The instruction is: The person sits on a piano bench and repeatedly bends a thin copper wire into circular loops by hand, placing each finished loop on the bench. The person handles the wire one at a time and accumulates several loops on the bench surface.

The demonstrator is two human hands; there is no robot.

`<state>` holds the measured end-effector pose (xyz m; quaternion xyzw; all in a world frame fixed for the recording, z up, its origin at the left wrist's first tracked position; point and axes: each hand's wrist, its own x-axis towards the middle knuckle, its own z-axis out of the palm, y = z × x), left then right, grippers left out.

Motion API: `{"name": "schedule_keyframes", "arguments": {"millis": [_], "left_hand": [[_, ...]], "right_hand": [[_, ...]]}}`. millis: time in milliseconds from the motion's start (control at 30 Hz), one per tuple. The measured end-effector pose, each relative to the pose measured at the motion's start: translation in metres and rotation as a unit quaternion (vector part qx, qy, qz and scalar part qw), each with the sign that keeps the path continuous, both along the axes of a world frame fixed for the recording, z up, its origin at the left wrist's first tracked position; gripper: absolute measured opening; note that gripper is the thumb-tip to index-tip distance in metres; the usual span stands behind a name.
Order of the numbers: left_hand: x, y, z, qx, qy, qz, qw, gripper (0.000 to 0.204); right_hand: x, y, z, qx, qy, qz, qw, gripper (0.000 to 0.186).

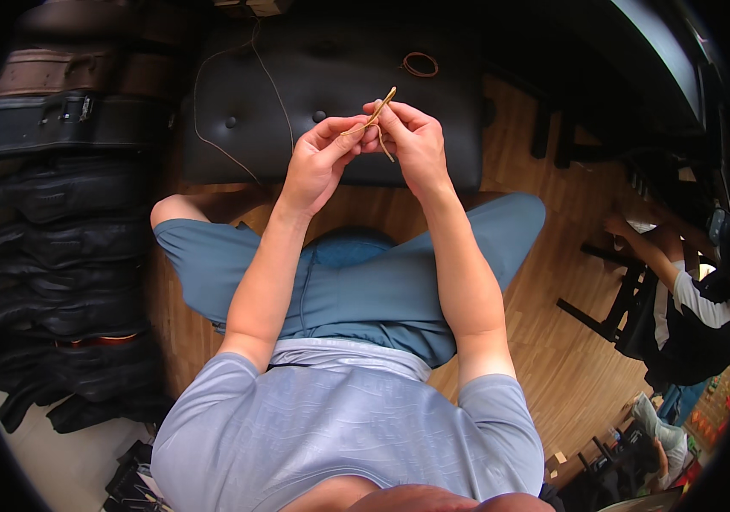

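- In the view from your head, both your hands are up in front of you, close together, over the near part of a black padded bench (331, 68).
- Your left hand (318, 166) pinches a thin yellow-brown cord (384, 102) between the thumb and fingers.
- Your right hand (416, 149) pinches the same cord just beside it, with the thumb pressed on it.
- The cord is between your two hands. One end pokes up past your right fingers, and a loose bit hangs down under them.
- On the bench, past your right hand, lies a small brown ring of cord (420, 76).
- A long thin string (197, 98) makes a big loop on the left part of the bench.
- Your knees are bent and spread wide, in blue-grey pants (365, 290). Your shirt (356, 427) is pale grey-blue.
- To your left, black cases (75, 205) lie in a long row, with a brown case (49, 68) near the far end.
- To your right, another person (698, 316) sits well apart from you, over the wood floor (544, 367).
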<state>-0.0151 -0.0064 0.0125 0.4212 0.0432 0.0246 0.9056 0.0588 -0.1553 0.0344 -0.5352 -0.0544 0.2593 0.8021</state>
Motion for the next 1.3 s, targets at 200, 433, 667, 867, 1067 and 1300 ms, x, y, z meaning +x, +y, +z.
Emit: {"name": "schedule_keyframes", "arguments": {"millis": [200,433,667,867,1067,1300], "left_hand": [[-0.001,-0.005,0.012,-0.02,-0.017,-0.007,1.0,0.022],[-0.001,-0.016,0.004,0.109,0.049,0.064,0.991,0.028],[0.0,-0.021,0.008,0.076,0.028,0.089,0.993,0.032],[0.0,-0.016,-0.005,0.116,0.034,0.101,0.988,0.041],[0.001,-0.016,0.003,0.144,0.067,0.153,0.975,0.047],[-0.001,-0.004,0.009,0.162,0.141,0.072,0.974,0.052]], "right_hand": [[0.0,0.004,-0.012,-0.003,-0.04,-0.054,0.998,0.026],[-0.007,0.011,-0.015,-0.132,-0.189,-0.141,0.963,0.018],[-0.011,0.011,-0.01,-0.153,-0.219,-0.152,0.952,0.017],[-0.01,0.013,-0.013,-0.175,-0.265,-0.167,0.933,0.014],[-0.011,0.012,-0.011,-0.184,-0.281,-0.166,0.927,0.015],[-0.008,0.01,-0.01,-0.17,-0.278,-0.166,0.931,0.015]]}}
